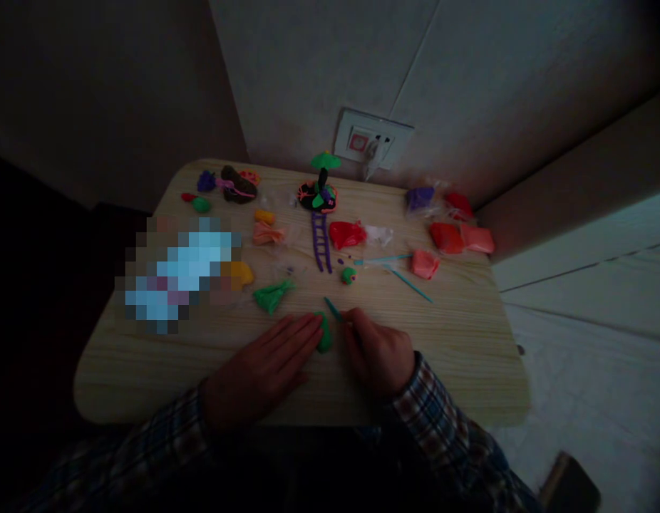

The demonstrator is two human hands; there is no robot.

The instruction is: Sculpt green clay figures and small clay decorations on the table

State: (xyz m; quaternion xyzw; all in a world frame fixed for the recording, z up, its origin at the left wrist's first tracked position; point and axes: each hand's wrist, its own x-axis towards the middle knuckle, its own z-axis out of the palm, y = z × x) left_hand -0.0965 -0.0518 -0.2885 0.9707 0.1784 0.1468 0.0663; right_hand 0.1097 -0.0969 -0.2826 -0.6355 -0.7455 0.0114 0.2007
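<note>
Flat on the table, my left hand (263, 363) has its fingers stretched out, their tips touching a flattened piece of green modelling clay (324, 338). A slim teal modelling-clay tool (333, 309) is pinched in my right hand (380, 353), its blade-like end pointing up and left, just above and right of that clay. Beyond the tool sits a small green ball with red and dark bits (348, 276). A purple clay ladder (320, 242) leads back to a black clay base (316, 198) bearing a green-topped tree (324, 161).
Bagged clay lies around: green (273, 295), red (347, 234), pink (425, 264) and purple (420, 199). Another teal stick (410, 283) rests at right. A pixelated bright screen (185, 267) is on the left. Behind the table (442, 363) is a wall socket (370, 141) with a plug.
</note>
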